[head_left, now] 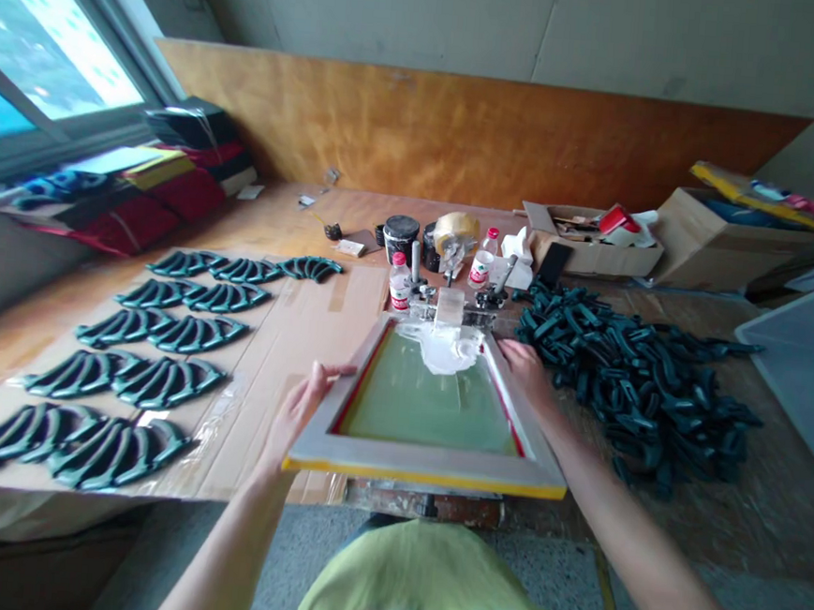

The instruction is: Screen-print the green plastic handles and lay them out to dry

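A screen-printing frame (429,463) with a greenish mesh is in front of me, clamped at its far end. White ink (447,350) is spread at the far end of the mesh, below a pale block. My left hand (300,411) grips the frame's left side; the fingers underneath are partly hidden. On the opposite side, my right hand (525,369) is closed around the frame's right edge, close to the clamp (488,302). What lies under the frame is hidden.
Dark green curved parts (169,371) lie in rows on cardboard (262,435) at left. A heap of similar dark pieces (633,379) is at right. Behind the clamp stand bottles (399,284), a black tub (401,237) and a tape roll (457,231). Boxes (728,246) sit farther right.
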The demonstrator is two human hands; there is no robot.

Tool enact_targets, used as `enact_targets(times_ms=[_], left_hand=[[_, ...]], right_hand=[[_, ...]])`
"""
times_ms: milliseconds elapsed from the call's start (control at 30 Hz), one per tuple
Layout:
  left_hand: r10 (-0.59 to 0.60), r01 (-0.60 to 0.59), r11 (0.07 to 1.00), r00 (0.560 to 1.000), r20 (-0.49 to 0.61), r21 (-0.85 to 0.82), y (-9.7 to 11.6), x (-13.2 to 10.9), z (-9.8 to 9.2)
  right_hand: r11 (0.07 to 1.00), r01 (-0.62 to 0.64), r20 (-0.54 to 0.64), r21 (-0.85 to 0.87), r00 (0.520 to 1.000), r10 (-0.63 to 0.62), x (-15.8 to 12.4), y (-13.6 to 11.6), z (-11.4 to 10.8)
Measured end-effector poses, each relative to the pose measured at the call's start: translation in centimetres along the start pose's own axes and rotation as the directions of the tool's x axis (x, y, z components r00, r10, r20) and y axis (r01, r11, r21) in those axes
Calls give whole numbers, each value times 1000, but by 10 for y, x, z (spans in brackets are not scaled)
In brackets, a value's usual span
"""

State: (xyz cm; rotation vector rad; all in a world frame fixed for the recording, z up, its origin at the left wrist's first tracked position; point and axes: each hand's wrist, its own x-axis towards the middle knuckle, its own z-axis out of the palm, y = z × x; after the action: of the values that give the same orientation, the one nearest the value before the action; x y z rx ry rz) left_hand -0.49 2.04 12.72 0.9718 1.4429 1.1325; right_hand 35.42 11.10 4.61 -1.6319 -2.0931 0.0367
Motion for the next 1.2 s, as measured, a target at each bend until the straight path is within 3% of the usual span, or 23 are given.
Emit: enact_targets(times_ms=[67,133,233,333,400,467,600,700,733,867,933,1033,1100,1200], left_hand=[[-151,152,988,986,71,3,-38,-8,-5],[-194,196,980,977,90,-16,-76,-8,-4],[-174,175,985,983,56,-8,-121,0,1],[-175,174,984,983,51,24,-143,6,3],[-183,181,983,982,50,34,-148,7,2],[-184,182,982,982,49,42,-148,6,1],[-190,189,980,982,7,64,-146,3,2],[-188,189,979,982,-20,76,-145,3,4],[-181,182,980,983,-17,79,-144,3,4],[-168,167,983,986,5,72,-141,2,4],[-174,173,983,985,9,64,-139,0,4],[-175,174,983,985,1,58,-135,-2,5],[-184,184,982,983,-4,46,-130,-3,5],[-226,226,974,974,21,9,-112,-6,4]], right_hand=[[1000,-9,-48,20,999,10,24,0,-9],[996,74,-36,53,997,-72,50,-16,-9],[979,205,106,4,973,-204,81,-50,5],[977,192,273,-96,949,-160,88,-69,22],[975,196,331,-102,931,-153,76,-71,28],[961,271,351,-49,906,-238,56,-67,27],[871,472,365,138,793,-488,20,-53,6],[839,505,408,202,735,-541,20,-49,-7],[849,493,414,192,743,-526,23,-49,-7],[906,414,293,89,859,-421,17,-58,7],[896,432,244,107,862,-445,1,-59,12],[864,471,261,178,824,-503,-10,-55,8],[878,440,270,187,836,-477,2,-54,3],[935,317,237,159,907,-348,45,-59,1]])
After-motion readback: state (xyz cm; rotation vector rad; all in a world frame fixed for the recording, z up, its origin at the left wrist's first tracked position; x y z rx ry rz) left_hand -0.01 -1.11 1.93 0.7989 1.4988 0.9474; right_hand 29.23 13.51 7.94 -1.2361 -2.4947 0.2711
